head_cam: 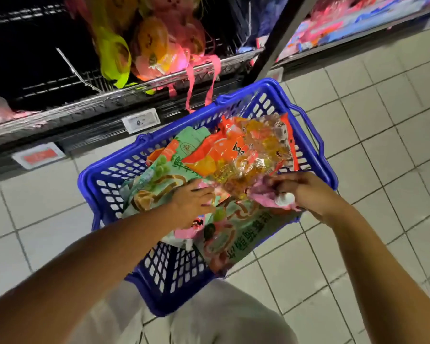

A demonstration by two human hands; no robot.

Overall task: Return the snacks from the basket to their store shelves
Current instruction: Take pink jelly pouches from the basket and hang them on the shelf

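Observation:
A blue plastic basket (pixel 104 184) stands on the tiled floor in front of me, full of snack bags. On top lies an orange clear bag of jelly sweets (pixel 248 150). Green snack bags (pixel 159 180) lie under it, one (pixel 238 234) hanging over the near rim. My left hand (pixel 191 202) reaches into the middle of the basket and its fingers curl on a pink packet edge under the orange bag. My right hand (pixel 301 189) grips a pink pouch with a white cap (pixel 283 198) at the basket's right side.
A wire shelf (pixel 124 93) runs along the upper left, holding pink, orange and yellow net bags of jelly cups (pixel 157 45). Price tags (pixel 140 121) hang on its front rail. A second shelf unit (pixel 358 21) stands at the upper right. Pale floor tiles (pixel 382 120) lie to the right.

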